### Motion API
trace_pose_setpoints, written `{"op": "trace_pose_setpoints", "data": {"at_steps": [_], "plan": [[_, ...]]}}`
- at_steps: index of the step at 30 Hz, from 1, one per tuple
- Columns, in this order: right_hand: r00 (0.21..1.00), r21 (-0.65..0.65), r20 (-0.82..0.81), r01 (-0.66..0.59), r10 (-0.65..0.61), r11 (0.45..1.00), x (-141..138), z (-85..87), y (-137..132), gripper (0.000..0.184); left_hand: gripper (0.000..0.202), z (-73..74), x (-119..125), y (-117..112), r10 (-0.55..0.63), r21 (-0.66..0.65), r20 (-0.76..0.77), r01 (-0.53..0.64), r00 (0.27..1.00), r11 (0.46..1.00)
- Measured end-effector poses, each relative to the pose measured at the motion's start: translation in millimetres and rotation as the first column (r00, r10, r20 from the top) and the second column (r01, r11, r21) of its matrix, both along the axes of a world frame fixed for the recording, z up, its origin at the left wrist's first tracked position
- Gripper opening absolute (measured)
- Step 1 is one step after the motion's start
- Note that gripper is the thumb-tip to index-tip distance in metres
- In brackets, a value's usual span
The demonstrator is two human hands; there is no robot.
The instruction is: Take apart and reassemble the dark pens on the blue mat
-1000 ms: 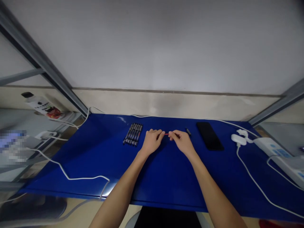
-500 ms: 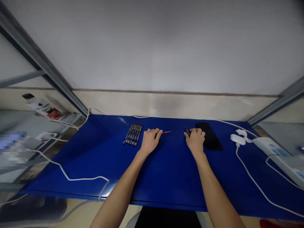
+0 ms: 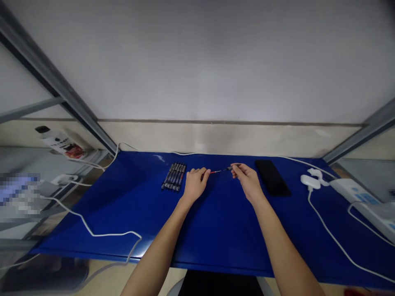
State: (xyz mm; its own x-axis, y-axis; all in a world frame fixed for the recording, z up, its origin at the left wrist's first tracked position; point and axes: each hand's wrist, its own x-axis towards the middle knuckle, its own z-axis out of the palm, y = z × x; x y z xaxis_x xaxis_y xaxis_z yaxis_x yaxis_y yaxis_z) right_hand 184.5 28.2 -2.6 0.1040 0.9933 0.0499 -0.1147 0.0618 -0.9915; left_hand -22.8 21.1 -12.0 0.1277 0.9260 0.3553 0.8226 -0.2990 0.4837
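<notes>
My left hand [image 3: 195, 183] is closed on a thin red pen refill [image 3: 215, 172], whose pale tip points right. In my right hand [image 3: 248, 179], a dark pen part [image 3: 228, 168], like a cap or barrel end, is pinched between thumb and fingers. Its left end lies close to the refill's tip; whether they touch I cannot tell. Several dark pens [image 3: 173, 176] lie side by side in a row just left of my left hand. To the right of my right hand lies a black phone [image 3: 272, 177].
The blue table [image 3: 216, 230] backs onto a wall. At right are a white power strip [image 3: 364, 201], a white charger case [image 3: 310, 181] and cables. A white cable [image 3: 114, 234] crosses the left side. A bottle [image 3: 61, 143] stands tilted beyond the left edge.
My right hand has lifted the dark pen part from beside the phone and brought it left, turned toward the refill. My left hand keeps its hold in about the same place.
</notes>
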Motion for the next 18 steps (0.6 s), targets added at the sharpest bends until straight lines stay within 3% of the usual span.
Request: {"op": "trace_pose_setpoints", "data": {"at_steps": [13, 18], "plan": [[0.991, -0.018, 0.074, -0.114, 0.115, 0.993, -10.9, -2.3, -3.9, 0.032, 0.039, -1.1, 1.9, -0.5, -0.024, -0.023, -0.026, 0.024, 0.999, 0.999], [0.955, -0.04, 0.159, -0.247, 0.25, 0.968, -18.3, -2.1, -7.4, 0.031, 0.036, 2.4, 4.6, -4.2, -0.104, -0.038, -0.029, 0.103, 0.994, 0.994]]}}
